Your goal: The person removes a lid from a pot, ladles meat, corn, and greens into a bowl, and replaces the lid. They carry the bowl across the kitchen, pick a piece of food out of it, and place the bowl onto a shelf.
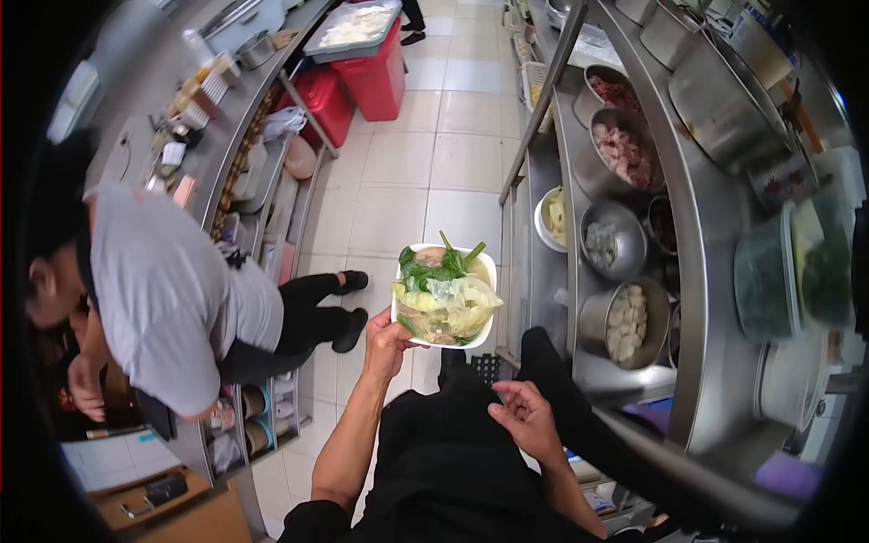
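Observation:
My left hand (387, 344) grips the near edge of a white rectangular bowl (486, 271) heaped with leafy greens, cabbage and pieces of meat, held out over the tiled floor in front of me. My right hand (525, 418) hangs low by my black clothing with its fingers loosely curled and nothing in it. It is close to the near end of the steel counter (701, 217).
Steel bowls of raw meat (623, 152) and dumplings (627, 324) sit on the counter's lower shelf at right. A person in a grey shirt (163, 299) bends over the left counter. Red bins (373, 80) stand at the far end of the aisle.

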Available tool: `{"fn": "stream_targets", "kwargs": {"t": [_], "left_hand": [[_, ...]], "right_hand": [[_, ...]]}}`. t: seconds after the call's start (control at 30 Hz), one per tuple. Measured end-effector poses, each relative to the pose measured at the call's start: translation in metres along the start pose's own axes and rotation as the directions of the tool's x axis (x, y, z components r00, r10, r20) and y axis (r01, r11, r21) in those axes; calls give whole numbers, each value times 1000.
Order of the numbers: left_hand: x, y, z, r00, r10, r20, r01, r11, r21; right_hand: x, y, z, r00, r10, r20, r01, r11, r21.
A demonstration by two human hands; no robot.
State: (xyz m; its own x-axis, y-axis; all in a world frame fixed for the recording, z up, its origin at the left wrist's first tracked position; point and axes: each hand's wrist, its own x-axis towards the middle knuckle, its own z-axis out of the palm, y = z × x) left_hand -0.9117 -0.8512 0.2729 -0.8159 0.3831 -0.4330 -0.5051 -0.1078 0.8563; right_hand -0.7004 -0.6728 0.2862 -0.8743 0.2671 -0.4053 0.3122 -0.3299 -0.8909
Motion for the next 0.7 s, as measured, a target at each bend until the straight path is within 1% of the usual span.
{"fn": "stream_targets", "kwargs": {"t": [0.07,0.23,0.3,0.33,0.37,0.4,0.43,0.47,0.53,0.6,0.63,0.67,0.7], "left_hand": [[54,-6,9,1000,-6,-28,6,1000,-18],[187,-16,34,994,-92,54,89,995,47],[238,-22,42,987,-142,79,133,986,105],[265,-26,42,981,-168,95,154,978,137],[295,-41,38,973,-175,149,157,979,127],[315,-46,41,965,-202,167,180,974,135],[357,-74,60,965,-218,145,192,966,175],[386,-82,70,960,-228,165,198,963,181],[429,-95,76,943,-252,216,210,958,197],[469,-100,81,928,-271,255,211,948,239],[494,-123,74,931,-260,255,191,945,266],[517,-148,88,937,-274,216,199,928,315],[533,-157,95,931,-284,227,204,925,321]], "right_hand": [[26,2,-5,999,36,-23,-34,997,70],[91,22,-20,979,96,-179,-82,993,85],[111,37,-22,966,102,-239,-87,994,72],[124,42,-20,951,127,-283,-105,990,92],[134,47,-17,931,160,-329,-128,985,115],[140,54,-14,906,201,-373,-158,977,143],[171,89,-45,909,213,-357,-200,977,74],[192,105,-51,895,213,-391,-199,977,77],[230,117,-41,858,225,-461,-212,974,81],[282,152,-36,832,230,-504,-163,971,173],[309,156,-35,819,251,-516,-159,963,217],[353,178,-67,822,350,-450,-253,931,262],[385,179,-78,801,425,-422,-333,902,276]]}}
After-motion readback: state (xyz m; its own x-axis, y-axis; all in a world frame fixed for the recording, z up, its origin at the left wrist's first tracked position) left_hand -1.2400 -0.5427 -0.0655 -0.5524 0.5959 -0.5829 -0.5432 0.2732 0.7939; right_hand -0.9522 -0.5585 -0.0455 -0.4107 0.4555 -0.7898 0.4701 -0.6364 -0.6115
